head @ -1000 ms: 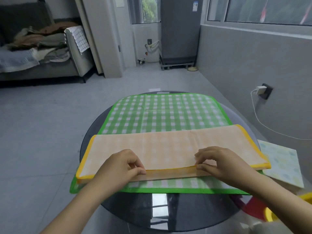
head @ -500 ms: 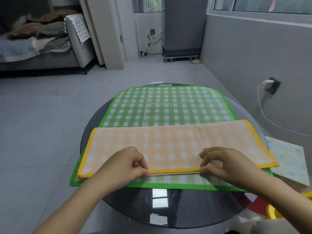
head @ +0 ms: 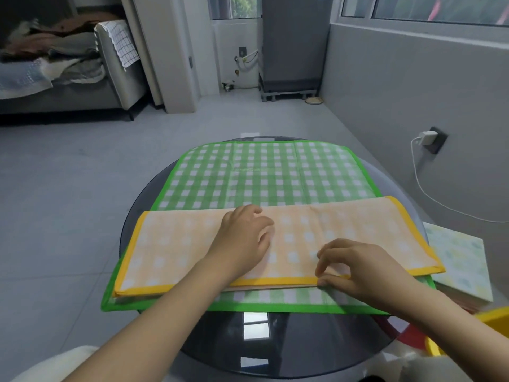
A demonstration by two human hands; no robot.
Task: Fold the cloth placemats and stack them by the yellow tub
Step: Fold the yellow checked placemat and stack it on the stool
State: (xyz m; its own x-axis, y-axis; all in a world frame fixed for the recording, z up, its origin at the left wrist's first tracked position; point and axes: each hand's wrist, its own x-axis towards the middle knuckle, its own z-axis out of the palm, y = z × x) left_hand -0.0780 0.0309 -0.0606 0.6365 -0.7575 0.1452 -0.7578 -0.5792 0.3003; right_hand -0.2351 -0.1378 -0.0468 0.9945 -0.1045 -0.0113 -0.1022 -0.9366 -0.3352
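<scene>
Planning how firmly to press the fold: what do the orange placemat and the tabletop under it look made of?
Orange placemat: thin woven-looking cloth, matte, with yellow binding; it folds flat and creases softly. Tabletop: probably dark glass, glossy; it mirrors the window sharply.

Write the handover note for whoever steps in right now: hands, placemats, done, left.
Left hand: flat on the orange placemat, pressing it.
Right hand: pinching that placemat's near edge.
Orange placemat: folded once, lying on the unfolded green placemat on the round table.
Folded pale placemats are stacked at right, beside the yellow tub.
Left: finish folding the orange one, stack it, then fold and stack the green one.
</scene>
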